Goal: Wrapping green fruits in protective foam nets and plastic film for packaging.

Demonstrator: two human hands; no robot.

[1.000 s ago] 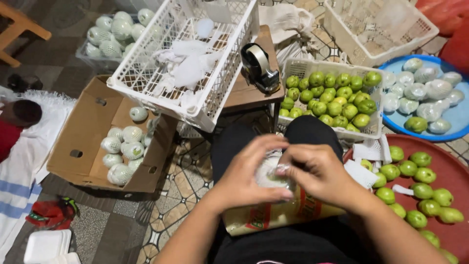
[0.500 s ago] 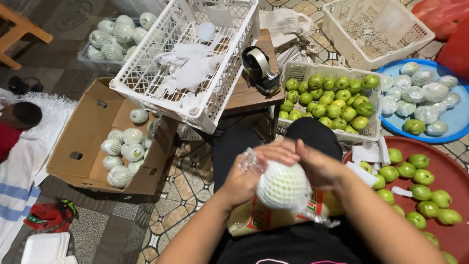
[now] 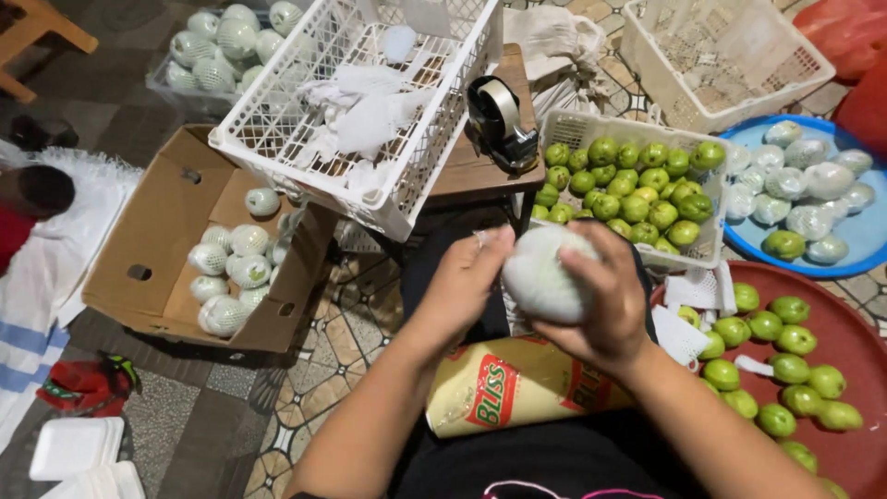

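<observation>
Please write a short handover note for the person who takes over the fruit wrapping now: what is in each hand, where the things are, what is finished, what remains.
Right hand: grip closed around one wrapped fruit in white foam net.
Left hand: fingertips pinch the wrap at the fruit's left side.
Done: wrapped fruits lie in the cardboard box at left, in the blue tub at far right, and in a clear bin at top left.
Left: bare green fruits fill the small white basket ahead and the red tray at right.
Supplies: loose foam nets in the big white crate; tape dispenser on the stool; a yellow roll on the lap.
</observation>
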